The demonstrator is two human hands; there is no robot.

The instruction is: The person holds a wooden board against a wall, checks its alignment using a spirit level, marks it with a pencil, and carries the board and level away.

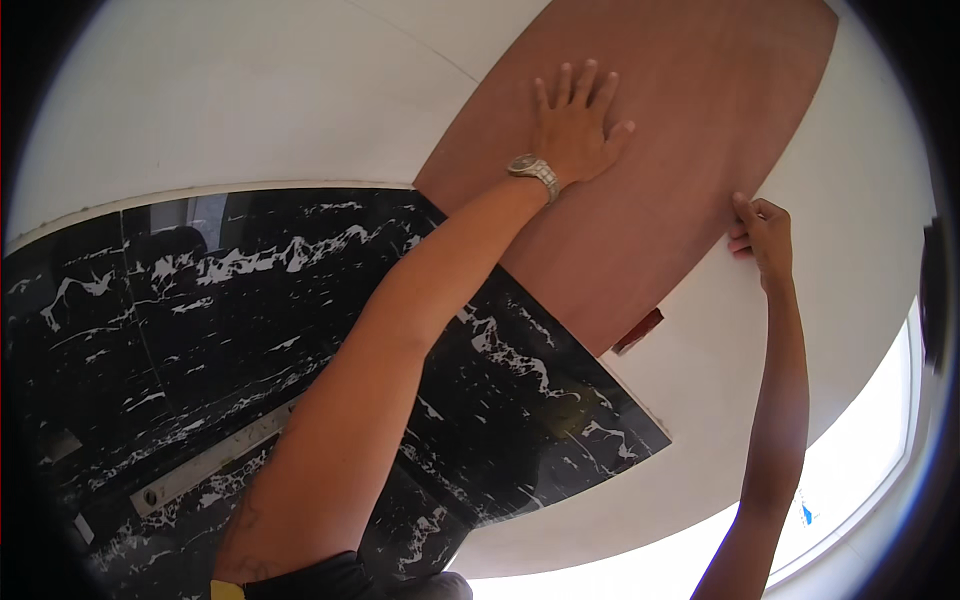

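Observation:
A large reddish-brown panel [660, 130] stands against a white wall, its lower end meeting black, white-veined tiles. My left hand [578, 130] lies flat on the panel's face with the fingers spread, a metal-banded watch [535, 172] on its wrist. At the panel's right edge, my right hand [764, 240] is closed, its thumb and curled fingers pinching at that edge. Whether a small thing is also hidden in those fingers cannot be made out. Just below the panel's lower right side, a small dark-red piece [637, 331] juts out against the wall.
Glossy black tiles [540, 350] with white veins fill the lower left and middle. A pale straight strip [205, 465] lies on them, partly behind my left arm. The white wall [300, 90] continues above and right. A bright opening [850, 480] shows at lower right.

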